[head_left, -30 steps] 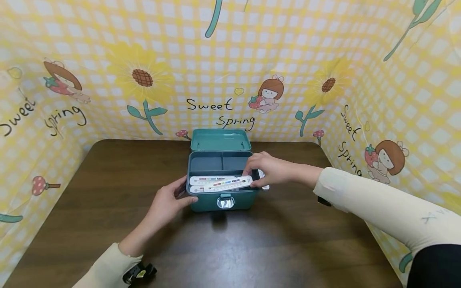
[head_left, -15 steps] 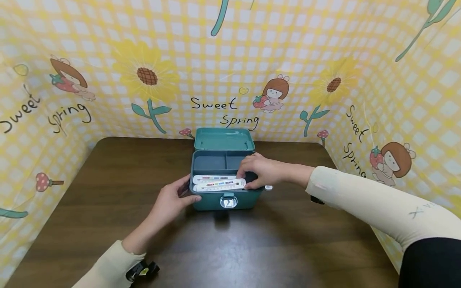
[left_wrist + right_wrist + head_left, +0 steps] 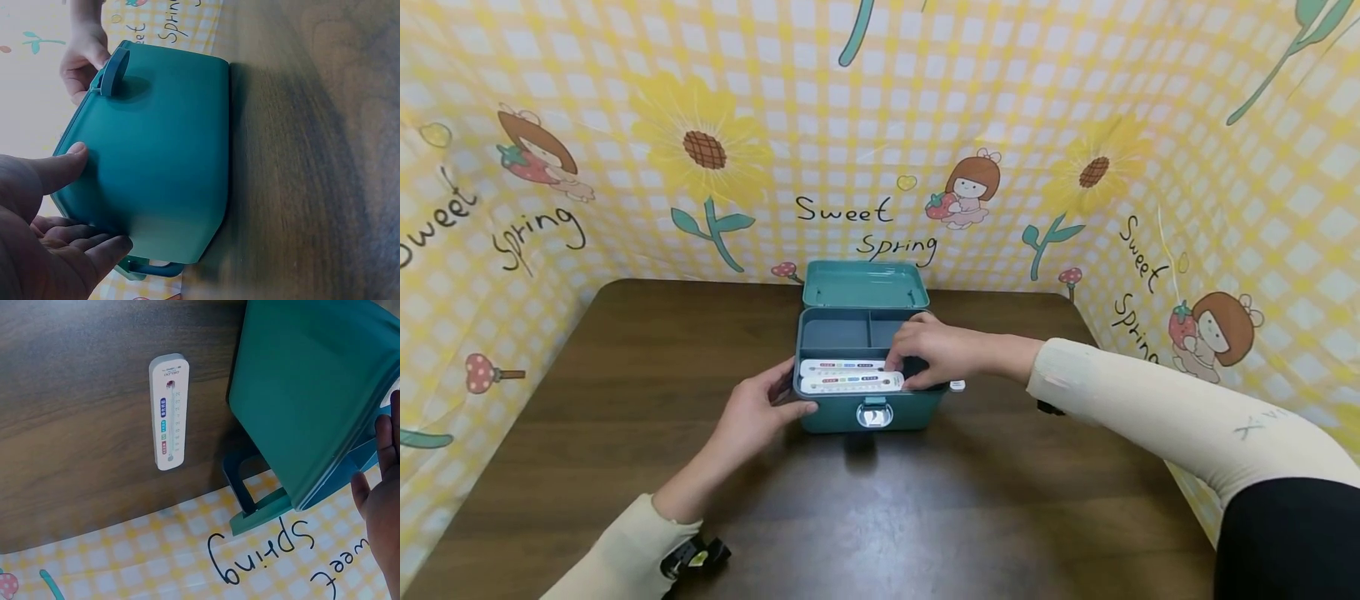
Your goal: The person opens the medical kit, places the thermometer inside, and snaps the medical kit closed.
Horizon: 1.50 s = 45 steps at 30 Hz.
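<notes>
A teal storage box (image 3: 835, 417) stands with its lid (image 3: 865, 285) raised. Two white thermometers lie lengthwise in its front compartment: a front one (image 3: 850, 383) and one behind it (image 3: 835, 367). My right hand (image 3: 936, 350) reaches in from the right and pinches the front thermometer's right end between thumb and fingers. At the box's front left corner, my left hand (image 3: 752, 417) touches it with straight fingers, the thumb (image 3: 69, 165) against the front wall and the other fingers along the left side. Another thermometer (image 3: 169, 412) lies on the table right of the box.
The box's rear compartments (image 3: 835, 329) are split by a divider. A clear latch (image 3: 875, 415) hangs on its front. Side handles (image 3: 240, 481) stick out. A yellow checked cloth (image 3: 850, 125) walls in the brown wooden table (image 3: 1000, 500).
My right hand has moved left and slightly down with the front thermometer, which now lies flatter and alongside the other one. The left hand stays at the box corner.
</notes>
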Available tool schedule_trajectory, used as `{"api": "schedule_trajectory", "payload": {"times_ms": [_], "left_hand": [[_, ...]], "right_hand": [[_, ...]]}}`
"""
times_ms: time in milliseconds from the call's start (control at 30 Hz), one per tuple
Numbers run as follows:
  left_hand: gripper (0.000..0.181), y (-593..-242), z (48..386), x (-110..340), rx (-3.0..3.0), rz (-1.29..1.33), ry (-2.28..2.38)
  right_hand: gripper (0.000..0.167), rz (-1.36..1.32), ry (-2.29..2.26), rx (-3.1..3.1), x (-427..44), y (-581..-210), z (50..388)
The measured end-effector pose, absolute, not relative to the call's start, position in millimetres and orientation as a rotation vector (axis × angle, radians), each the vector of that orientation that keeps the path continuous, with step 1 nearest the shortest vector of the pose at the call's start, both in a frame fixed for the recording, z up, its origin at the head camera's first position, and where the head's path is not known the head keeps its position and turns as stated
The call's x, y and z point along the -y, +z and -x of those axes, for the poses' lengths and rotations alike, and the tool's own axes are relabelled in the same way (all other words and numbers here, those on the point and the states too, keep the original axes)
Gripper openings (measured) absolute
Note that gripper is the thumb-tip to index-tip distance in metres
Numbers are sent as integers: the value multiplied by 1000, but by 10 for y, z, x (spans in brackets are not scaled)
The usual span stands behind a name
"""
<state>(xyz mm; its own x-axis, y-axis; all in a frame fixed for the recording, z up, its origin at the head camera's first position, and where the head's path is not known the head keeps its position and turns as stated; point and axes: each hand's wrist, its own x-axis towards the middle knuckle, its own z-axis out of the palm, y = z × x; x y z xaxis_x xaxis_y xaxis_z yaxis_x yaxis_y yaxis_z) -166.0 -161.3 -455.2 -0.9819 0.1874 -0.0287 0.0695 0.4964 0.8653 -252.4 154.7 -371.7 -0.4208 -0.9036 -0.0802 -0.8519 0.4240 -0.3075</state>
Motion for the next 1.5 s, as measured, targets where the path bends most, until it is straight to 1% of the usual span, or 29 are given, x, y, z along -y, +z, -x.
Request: {"api": "schedule_trajectory", "payload": {"times_ms": [333, 533, 700, 833, 967, 1100, 1333, 1500], "left_hand": [[87, -4532, 1686, 1573, -2611, -217, 1487], [88, -4541, 1675, 1604, -2612, -192, 1492], [90, -4548, 1680, 1636, -2624, -200, 1485], [90, -4543, 1690, 1640, -2630, -209, 1482], [90, -4542, 1691, 1619, -2616, -218, 1479], [90, -4560, 1668, 1610, -2606, -210, 1475], [89, -4575, 1684, 1585, -2613, -241, 1488], [90, -4567, 1695, 1598, -2621, -238, 1470]], "right_hand": [[24, 1620, -264, -2454, -1568, -3735, 2504], [28, 1572, -249, -2497, -1634, -3648, 2564], [27, 1509, -379, -2670, -1814, -3522, 2626], [27, 1373, -527, -2842, -1991, -3518, 2628], [26, 1196, -690, -2962, -2145, -3622, 2562], [28, 989, -811, -3051, -2231, -3803, 2471], [29, 620, -993, -3154, -2409, -4223, 2349], [30, 411, -1122, -3157, -2469, -4496, 2298]]}}
